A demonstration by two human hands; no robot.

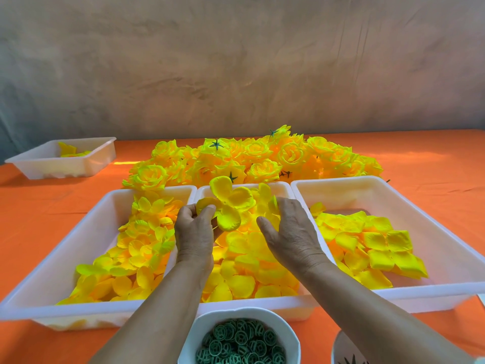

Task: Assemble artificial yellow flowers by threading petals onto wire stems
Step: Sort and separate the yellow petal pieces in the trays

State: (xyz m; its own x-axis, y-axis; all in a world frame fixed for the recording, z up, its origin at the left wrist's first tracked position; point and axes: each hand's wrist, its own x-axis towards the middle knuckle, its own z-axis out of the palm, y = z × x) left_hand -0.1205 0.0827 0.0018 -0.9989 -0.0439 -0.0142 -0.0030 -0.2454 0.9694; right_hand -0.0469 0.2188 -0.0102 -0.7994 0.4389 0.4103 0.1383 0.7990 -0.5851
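Note:
My left hand (194, 231) pinches a yellow four-lobed petal piece (227, 203) and holds it up over the middle tray (286, 189). Any stem under the piece is hidden by my fingers. My right hand (290, 232) hovers just right of it over the same tray, fingers spread, palm down, nothing seen in it. Loose yellow petals fill the middle tray, the left tray (86, 232) and the right tray (446, 248). A heap of finished yellow flowers (252, 158) lies behind the trays.
A white bowl of green plastic discs (244, 340) sits at the near edge, with another white container (343, 350) to its right. A small white tray (65, 160) with a few petals stands far left. An orange cloth (39, 200) covers the table; a wall rises behind.

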